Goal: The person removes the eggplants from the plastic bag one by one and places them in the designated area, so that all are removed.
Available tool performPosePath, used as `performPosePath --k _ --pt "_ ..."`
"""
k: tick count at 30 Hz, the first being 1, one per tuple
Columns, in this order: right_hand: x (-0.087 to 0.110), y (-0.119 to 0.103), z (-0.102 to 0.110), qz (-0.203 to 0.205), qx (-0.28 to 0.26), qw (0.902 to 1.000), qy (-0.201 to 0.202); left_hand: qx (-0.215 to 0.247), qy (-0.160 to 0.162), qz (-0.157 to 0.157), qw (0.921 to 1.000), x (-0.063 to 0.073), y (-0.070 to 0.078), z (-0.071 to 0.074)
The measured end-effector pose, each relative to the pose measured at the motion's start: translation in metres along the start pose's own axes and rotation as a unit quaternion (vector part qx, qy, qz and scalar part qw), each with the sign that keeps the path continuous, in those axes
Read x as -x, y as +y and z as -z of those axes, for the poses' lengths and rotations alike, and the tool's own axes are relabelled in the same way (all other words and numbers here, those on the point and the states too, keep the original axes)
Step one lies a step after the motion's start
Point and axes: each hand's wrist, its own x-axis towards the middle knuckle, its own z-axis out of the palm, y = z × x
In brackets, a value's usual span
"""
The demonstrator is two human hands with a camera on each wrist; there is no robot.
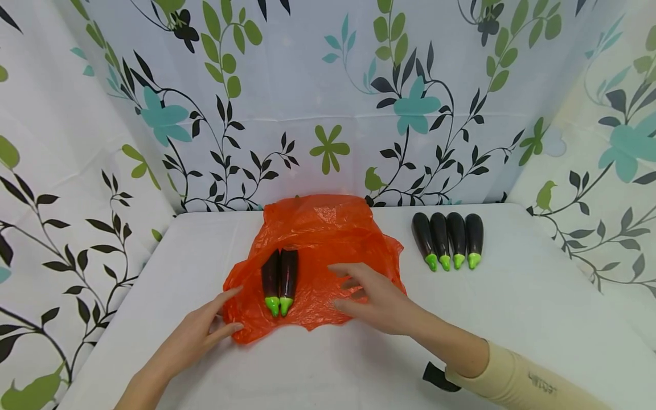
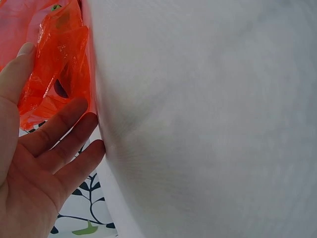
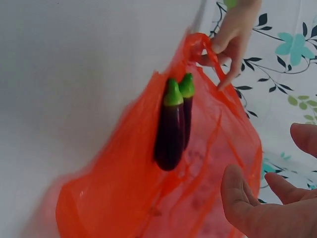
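Orange-red plastic bag [image 1: 328, 225] has two eggplants [image 1: 288, 273] inside on head view, lying front-to-back, closer to the left hand [image 1: 192, 330]; left wrist cam shows that hand spread wide, right wrist cam shows the right hand [image 3: 275, 210] loose, empty.

Bag [image 1: 323, 219] is bright orange-red, two eggplants [image 1: 289, 276] inside and four eggplants [image 1: 455, 236] right of it are super dark purple with lime ends, curtain [image 1: 292, 108] behind it's white with teal/green/black florals.

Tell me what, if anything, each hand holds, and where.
Right hand: nothing. Left hand: no clear grip; it touches the red-orange bag at the opening's edge.
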Motion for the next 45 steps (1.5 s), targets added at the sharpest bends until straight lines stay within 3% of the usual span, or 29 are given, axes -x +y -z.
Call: performPosePath --k 16,28,32,45 --pt "-0.048 0.014 -0.041 -0.088 -0.010 0.9959 -0.018 -0.009 0.018 -0.014 0.9997 0.002 0.000 -0.001" --pt "-0.075 0.020 -0.066 -0.105 0.028 0.9940 -0.010 -0.006 0.010 -0.006 0.9999 0.001 0.001 -0.001" --pt "-0.082 0.022 -0.074 -0.129 0.040 0.9909 -0.007 -0.004 0.003 -0.001 1.0000 0.000 0.000 -0.001" --pt "-0.095 0.031 -0.085 -0.146 0.054 0.9877 -0.009 0.001 0.000 0.001 1.0000 -0.001 0.000 -0.001"
